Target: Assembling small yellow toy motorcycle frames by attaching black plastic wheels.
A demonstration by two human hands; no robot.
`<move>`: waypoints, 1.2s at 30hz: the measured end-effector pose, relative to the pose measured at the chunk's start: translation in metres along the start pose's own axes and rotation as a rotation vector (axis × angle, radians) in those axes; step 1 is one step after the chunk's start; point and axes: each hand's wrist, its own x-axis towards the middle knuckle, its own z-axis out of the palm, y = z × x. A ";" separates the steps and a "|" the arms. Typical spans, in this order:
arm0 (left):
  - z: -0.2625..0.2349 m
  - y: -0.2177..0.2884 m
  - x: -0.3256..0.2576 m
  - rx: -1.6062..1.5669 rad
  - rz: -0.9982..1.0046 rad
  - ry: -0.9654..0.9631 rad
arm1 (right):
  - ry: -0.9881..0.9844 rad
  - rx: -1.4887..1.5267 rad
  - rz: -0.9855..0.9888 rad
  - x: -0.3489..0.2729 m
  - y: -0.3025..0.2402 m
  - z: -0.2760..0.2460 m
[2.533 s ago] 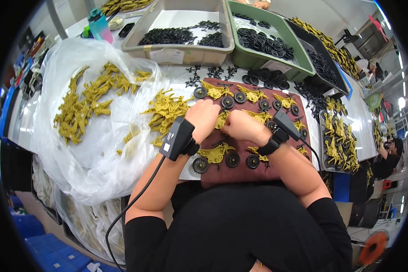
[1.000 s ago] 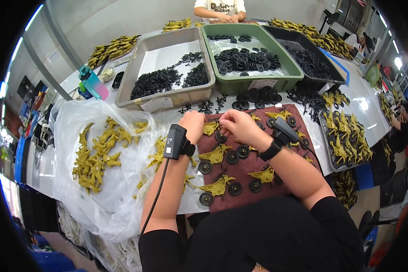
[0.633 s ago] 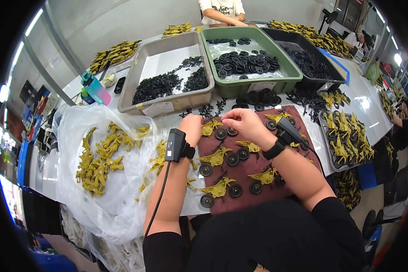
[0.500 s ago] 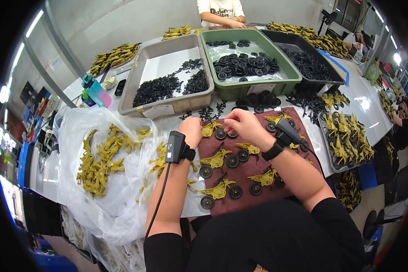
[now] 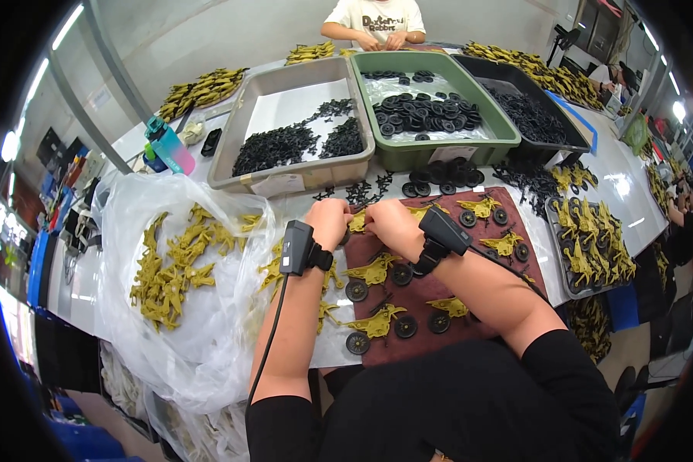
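Note:
My left hand (image 5: 330, 221) is at the far left edge of the maroon cloth (image 5: 399, 356), its fingers closed against a yellow toy motorbike body (image 5: 357, 222). From the other side, my right hand (image 5: 393, 224) reaches the same body with fingers pinched together. Whatever small piece sits in that pinch is hidden. Several other yellow motorbike bodies (image 5: 372, 270) lie in rows on the cloth, many with black wheels (image 5: 405, 326) beside them. Small black forked parts (image 5: 359, 192) are scattered just beyond my hands. Both wrists carry strapped black devices.
A clear plastic bag (image 5: 123, 231) of yellow bodies lies left. Behind stand a grey bin (image 5: 227, 165) of black parts, a green bin (image 5: 408, 156) of wheels and a black bin (image 5: 570, 145). A filled tray (image 5: 593, 289) sits right. A bottle (image 5: 169, 150) stands left; another person works opposite.
My right hand has moved left and slightly nearer, closing in on the yellow body by my left hand. The left hand stays almost in place. The view has shifted a little.

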 end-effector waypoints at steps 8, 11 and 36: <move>0.018 -0.011 0.010 0.024 0.133 0.053 | 0.070 -0.169 -0.056 -0.003 0.005 0.012; 0.024 -0.015 0.012 0.004 0.176 0.104 | 0.066 -0.201 -0.075 -0.004 0.005 0.013; 0.034 -0.011 0.023 0.096 0.116 0.094 | -0.268 -0.088 0.433 0.035 -0.018 0.003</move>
